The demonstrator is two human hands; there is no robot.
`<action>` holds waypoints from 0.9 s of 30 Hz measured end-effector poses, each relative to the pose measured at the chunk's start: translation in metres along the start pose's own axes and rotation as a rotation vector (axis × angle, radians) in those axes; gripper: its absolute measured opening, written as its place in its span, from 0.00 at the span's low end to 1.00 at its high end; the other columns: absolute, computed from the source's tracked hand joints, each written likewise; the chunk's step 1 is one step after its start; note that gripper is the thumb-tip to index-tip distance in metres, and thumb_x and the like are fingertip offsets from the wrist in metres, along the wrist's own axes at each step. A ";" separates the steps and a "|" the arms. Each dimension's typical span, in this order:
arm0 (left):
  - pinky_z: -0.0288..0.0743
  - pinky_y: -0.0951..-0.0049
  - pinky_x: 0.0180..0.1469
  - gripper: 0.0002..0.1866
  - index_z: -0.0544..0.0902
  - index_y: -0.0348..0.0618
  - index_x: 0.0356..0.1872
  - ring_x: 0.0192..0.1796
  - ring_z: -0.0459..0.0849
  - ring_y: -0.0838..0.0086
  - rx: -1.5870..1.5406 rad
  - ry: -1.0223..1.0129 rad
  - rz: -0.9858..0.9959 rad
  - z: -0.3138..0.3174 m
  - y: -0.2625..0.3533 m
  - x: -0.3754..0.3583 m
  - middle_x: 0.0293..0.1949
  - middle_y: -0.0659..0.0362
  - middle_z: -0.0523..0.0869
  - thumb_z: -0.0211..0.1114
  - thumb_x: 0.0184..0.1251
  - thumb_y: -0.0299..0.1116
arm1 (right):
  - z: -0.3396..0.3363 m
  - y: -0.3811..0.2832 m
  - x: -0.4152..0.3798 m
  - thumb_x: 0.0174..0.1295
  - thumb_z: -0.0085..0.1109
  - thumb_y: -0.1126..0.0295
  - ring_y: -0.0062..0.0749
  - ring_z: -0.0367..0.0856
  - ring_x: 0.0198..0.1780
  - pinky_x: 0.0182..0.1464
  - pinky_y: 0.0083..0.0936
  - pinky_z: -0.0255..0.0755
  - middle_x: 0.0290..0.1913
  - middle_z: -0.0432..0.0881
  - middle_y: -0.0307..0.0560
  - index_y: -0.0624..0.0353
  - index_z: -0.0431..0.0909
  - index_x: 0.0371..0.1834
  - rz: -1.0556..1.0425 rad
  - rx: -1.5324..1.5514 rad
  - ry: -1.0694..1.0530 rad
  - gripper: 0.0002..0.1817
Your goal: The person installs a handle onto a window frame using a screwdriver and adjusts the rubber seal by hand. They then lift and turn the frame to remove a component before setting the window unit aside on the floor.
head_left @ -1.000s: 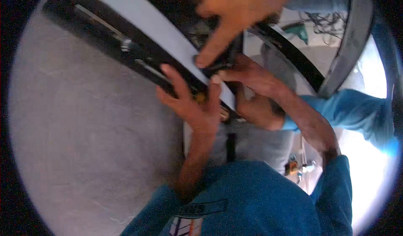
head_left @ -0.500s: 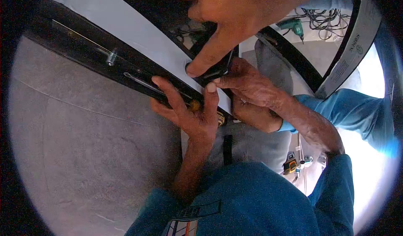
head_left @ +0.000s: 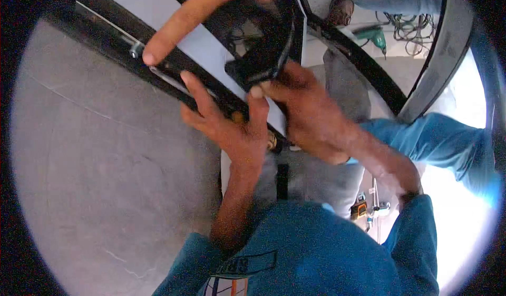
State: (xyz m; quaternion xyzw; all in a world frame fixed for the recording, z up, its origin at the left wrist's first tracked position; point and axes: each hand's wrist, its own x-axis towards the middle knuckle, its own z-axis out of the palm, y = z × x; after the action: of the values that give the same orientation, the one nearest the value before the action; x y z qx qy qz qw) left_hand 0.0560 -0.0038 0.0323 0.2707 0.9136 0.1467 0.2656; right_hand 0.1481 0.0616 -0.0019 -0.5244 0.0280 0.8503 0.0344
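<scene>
My left hand grips the lower part of a long black frame, its fingers under the edge and its thumb on top. A white panel runs along the frame. My right hand, a little blurred, is closed on a curved black piece whose end rests at the panel beside my left thumb. A co-worker's hand reaches in from the top, its index finger touching the frame near a metal bolt.
A green power drill and tangled black cables lie at the upper right. A black-edged curved frame stands at the right, beside a blue sleeve. An orange and black tool is at the lower right. Grey fabric spreads at the left.
The co-worker's finger has moved left from the white panel to the frame near the bolt. The curved black piece is now more exposed. The frame and my hands have shifted slightly left.
</scene>
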 end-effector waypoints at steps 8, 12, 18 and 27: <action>0.57 0.50 0.58 0.46 0.50 0.41 0.70 0.55 0.61 0.46 0.016 0.045 0.067 0.004 0.002 -0.010 0.54 0.36 0.58 0.66 0.54 0.44 | -0.023 -0.028 0.002 0.55 0.64 0.65 0.24 0.76 0.39 0.44 0.23 0.69 0.37 0.81 0.41 0.62 0.77 0.46 0.233 -0.334 -0.178 0.17; 0.58 0.50 0.58 0.46 0.50 0.41 0.71 0.55 0.61 0.47 -0.022 0.026 0.062 0.004 -0.005 -0.008 0.53 0.36 0.58 0.65 0.55 0.44 | -0.024 -0.019 0.012 0.50 0.66 0.62 0.31 0.77 0.40 0.44 0.26 0.69 0.35 0.81 0.46 0.65 0.79 0.40 0.099 -0.287 -0.256 0.19; 0.56 0.50 0.60 0.46 0.50 0.38 0.70 0.56 0.59 0.46 -0.032 0.066 0.067 0.010 -0.013 0.003 0.54 0.35 0.58 0.65 0.56 0.45 | -0.014 -0.024 0.025 0.53 0.66 0.68 0.22 0.74 0.44 0.51 0.21 0.66 0.42 0.81 0.42 0.63 0.77 0.47 0.246 -0.618 -0.102 0.19; 0.56 0.49 0.60 0.47 0.50 0.37 0.70 0.58 0.60 0.44 -0.048 -0.003 -0.003 0.001 0.007 0.001 0.56 0.34 0.56 0.67 0.54 0.46 | -0.011 -0.021 0.000 0.51 0.65 0.59 0.38 0.77 0.40 0.44 0.30 0.69 0.35 0.81 0.52 0.66 0.77 0.40 0.166 -0.105 -0.094 0.21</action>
State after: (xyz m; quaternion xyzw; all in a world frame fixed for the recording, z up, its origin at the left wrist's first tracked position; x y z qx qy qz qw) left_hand 0.0584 0.0021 0.0342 0.2629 0.9099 0.1680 0.2735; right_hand 0.1598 0.0815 -0.0072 -0.4811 0.0251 0.8741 -0.0624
